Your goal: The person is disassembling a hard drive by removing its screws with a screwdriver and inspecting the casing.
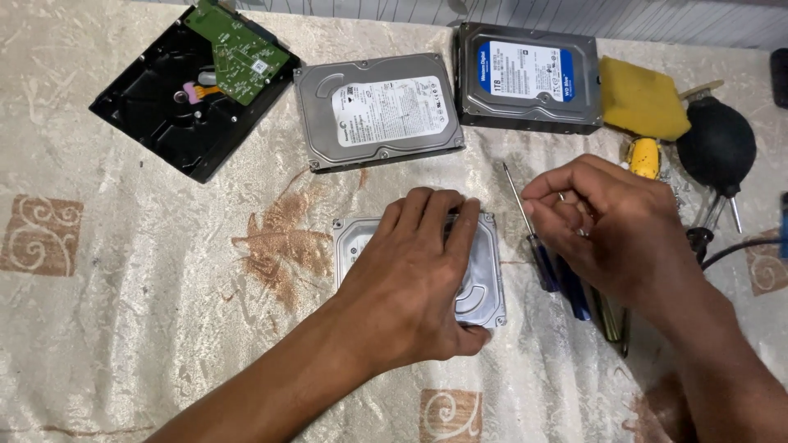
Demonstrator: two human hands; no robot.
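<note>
Head view, looking down: the left hand (pixel 419 275) lies flat, fingers together, pressing on a silver hard drive (pixel 484 283) at the centre of the frame, on a cream patterned surface (pixel 148 312). Just right of it the right hand (pixel 607 226) has its fingertips pinched together; something small may sit between them, but the view is too blurred to tell. A thin screwdriver (pixel 525 226) lies just beside that hand, with other blue-handled tools under it. Along the top of the frame sit an opened black drive (pixel 156 107) with a green circuit board (pixel 238 49), two closed drives, a yellow sponge (pixel 640 98) and a black air blower (pixel 716 143).
</note>
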